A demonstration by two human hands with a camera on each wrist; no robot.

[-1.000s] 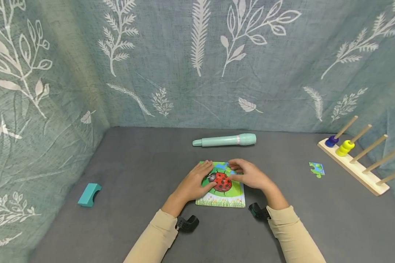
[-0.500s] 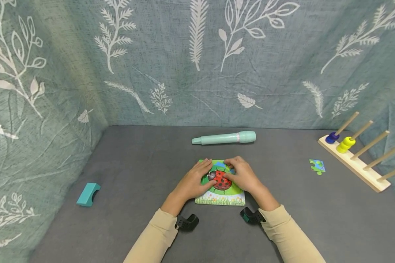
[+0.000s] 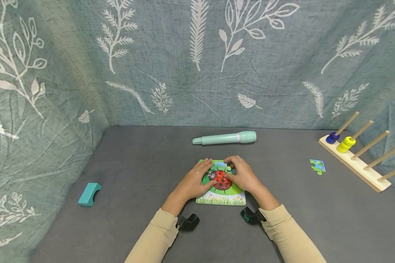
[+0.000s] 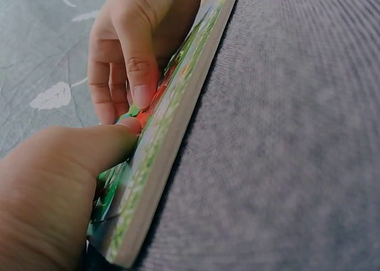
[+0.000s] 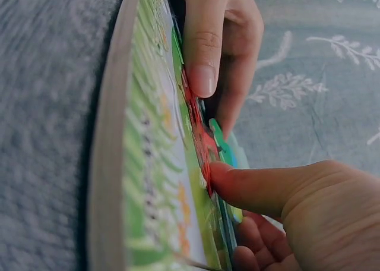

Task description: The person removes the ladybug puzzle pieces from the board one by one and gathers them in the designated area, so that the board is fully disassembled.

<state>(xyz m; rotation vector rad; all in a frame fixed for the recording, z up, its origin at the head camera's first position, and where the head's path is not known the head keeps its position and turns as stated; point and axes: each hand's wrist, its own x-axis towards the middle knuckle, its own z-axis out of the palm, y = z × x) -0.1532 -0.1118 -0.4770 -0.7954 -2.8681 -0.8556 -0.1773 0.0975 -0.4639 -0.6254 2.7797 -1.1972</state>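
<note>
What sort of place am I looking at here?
Probably a children's play area: a ladybug puzzle and a wooden peg stacker are on a grey surface, with leaf-patterned cloth hanging behind.

soft even light, hazier wrist views

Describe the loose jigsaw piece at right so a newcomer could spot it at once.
On the dark grey tabletop, find the pale wooden peg stand with blue and yellow rings at the head view's right. Just left of it lies the flat, blue-and-green jigsaw piece with a knobbed edge. Unlike the square ladybird puzzle farther left, it lies alone, touching only the tabletop.
</note>
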